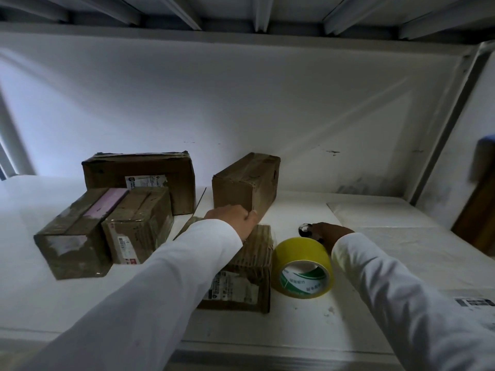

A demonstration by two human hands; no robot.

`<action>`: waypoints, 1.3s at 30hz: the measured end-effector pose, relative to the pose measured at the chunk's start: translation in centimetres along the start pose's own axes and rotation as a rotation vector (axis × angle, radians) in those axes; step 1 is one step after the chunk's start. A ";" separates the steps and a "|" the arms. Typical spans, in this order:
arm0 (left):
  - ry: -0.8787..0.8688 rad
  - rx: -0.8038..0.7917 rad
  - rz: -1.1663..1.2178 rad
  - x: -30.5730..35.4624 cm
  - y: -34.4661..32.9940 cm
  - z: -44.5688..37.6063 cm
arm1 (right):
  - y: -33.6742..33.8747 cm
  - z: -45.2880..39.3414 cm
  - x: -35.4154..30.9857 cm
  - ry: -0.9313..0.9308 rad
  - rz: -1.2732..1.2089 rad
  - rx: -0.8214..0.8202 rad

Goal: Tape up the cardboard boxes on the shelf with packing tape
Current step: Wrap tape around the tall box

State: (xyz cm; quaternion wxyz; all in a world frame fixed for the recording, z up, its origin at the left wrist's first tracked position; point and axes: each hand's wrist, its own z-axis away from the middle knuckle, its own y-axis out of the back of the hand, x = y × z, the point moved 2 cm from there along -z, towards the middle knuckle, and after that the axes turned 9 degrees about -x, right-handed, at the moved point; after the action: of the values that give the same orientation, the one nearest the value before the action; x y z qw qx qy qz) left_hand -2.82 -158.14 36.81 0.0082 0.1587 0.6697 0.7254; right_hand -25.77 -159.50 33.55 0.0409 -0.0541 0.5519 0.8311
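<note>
A: Cardboard under the left hand? What does it grip?

B: Its fingers curl over the near bottom corner of the upright box, holding that corner. Under its wrist and white sleeve lies a flat box with a printed label.

A: And the right hand?

B: It reaches past the yellow tape roll, fingers bent at a small dark round object; whether it grasps the object, I cannot tell. The roll sits just nearer than that hand, touching the flat box's right side.

A: Other boxes?

B: Left of the left hand, three more on the white shelf: a pink-taped box, a labelled box touching it, and a long box behind both.
</note>
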 end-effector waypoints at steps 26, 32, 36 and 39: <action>0.054 0.036 -0.050 0.4 0.1 0.6 | -0.6 2.0 2.5 0.014 0.560 0.068; 0.069 0.054 -0.055 0.5 0.3 0.6 | -0.6 3.4 2.6 0.026 0.446 0.070; 0.066 0.055 -0.038 0.5 0.2 0.7 | -1.1 3.5 2.0 0.004 0.461 -0.007; 0.073 0.062 -0.039 0.6 0.2 0.8 | -1.0 3.6 1.7 -0.016 0.410 -0.014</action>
State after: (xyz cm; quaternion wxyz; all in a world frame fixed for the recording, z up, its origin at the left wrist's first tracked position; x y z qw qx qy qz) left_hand -3.15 -157.22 37.22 -0.0070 0.1195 0.6948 0.7092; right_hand -27.49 -155.76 33.80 -0.1250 0.0655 0.5453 0.8263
